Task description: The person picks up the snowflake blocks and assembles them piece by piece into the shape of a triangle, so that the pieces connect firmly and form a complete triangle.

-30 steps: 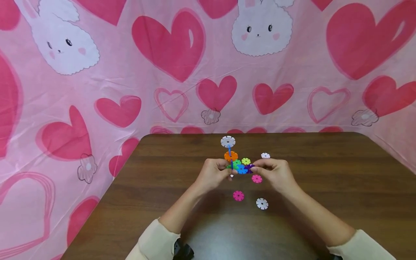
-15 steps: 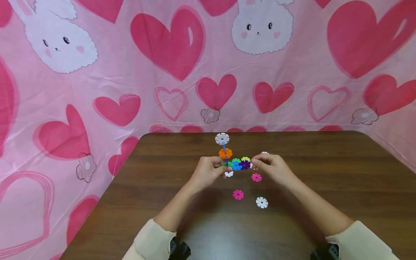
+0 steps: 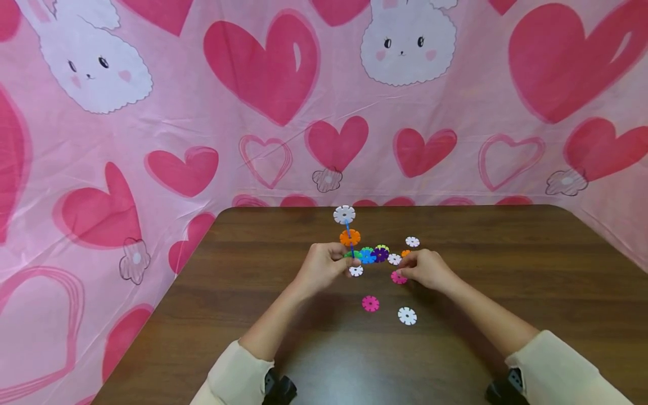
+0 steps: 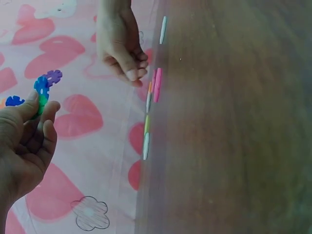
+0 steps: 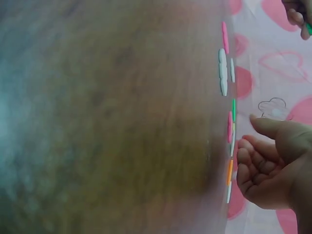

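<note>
My left hand (image 3: 324,269) pinches a green snowflake disc (image 3: 352,255) in a joined chain of notched plastic discs. From it a white disc (image 3: 344,214) and an orange disc (image 3: 350,237) rise, linked by blue discs seen edge-on. To the right the chain continues with a blue disc (image 3: 367,256) and a purple disc (image 3: 381,255) at its end. My right hand (image 3: 429,270) hovers over a pink disc (image 3: 398,277), its fingers loosely bent. The right wrist view shows that hand's thumb (image 5: 265,126) apart from the fingers, with nothing between.
Loose discs lie on the brown table (image 3: 228,315): a pink one (image 3: 370,304), a white one (image 3: 407,316), another white one (image 3: 412,242), a white one (image 3: 394,259) beside an orange one (image 3: 406,253), and more partly hidden behind the chain. A pink heart-print cloth (image 3: 283,169) hangs behind.
My right hand has left the purple disc and moved right and down toward the pink disc. The chain has shifted slightly left and up in my left hand.
</note>
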### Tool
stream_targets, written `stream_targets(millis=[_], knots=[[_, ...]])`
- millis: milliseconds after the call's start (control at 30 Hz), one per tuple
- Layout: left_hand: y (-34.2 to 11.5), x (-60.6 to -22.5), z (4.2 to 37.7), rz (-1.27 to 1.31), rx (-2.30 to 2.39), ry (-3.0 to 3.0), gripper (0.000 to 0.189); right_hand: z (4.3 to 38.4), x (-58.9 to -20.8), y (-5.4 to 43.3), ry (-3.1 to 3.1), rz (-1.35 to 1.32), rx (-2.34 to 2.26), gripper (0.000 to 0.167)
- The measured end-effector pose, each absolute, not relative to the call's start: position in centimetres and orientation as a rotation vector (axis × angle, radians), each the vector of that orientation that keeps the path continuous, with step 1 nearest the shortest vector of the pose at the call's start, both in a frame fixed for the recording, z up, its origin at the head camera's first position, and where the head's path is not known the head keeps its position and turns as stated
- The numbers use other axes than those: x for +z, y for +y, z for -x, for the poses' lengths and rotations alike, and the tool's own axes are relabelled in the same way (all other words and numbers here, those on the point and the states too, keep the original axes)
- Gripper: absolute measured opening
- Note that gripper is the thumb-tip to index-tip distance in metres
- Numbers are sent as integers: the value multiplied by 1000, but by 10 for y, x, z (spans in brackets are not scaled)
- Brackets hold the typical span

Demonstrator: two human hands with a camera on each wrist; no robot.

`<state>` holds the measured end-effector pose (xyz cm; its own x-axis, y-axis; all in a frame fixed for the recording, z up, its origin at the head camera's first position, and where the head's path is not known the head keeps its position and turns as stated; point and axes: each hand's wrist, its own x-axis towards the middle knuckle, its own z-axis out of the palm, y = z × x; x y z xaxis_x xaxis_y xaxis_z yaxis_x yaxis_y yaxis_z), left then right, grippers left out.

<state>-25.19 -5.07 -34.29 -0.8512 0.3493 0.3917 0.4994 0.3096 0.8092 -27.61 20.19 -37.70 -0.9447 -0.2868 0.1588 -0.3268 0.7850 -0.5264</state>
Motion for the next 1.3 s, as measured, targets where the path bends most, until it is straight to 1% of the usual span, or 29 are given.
stream_targets(millis=[200,400,667,767,1033,1167,1300], knots=[[-50,-344,251,790,-1600,-2424,14,276,-382,200,-2966,-542,761,20],[-50,-342,249,790,-1615,-2432,15,276,-383,200,-2960,-551,714,19],[-49,-312,224,807,-1624,-2436,13,276,-385,199,-2930,-557,700,16],[-48,-310,222,801,-1620,-2440,12,276,-384,199,-2916,-546,709,15],[-47,-311,221,796,-1638,-2452,11,271,-376,200,-2872,-543,819,16],[-48,-313,223,796,-1641,-2451,11,269,-374,201,-2853,-545,918,9],[-49,-330,237,784,-1666,-2446,11,267,-371,203,-2807,-521,986,4]])
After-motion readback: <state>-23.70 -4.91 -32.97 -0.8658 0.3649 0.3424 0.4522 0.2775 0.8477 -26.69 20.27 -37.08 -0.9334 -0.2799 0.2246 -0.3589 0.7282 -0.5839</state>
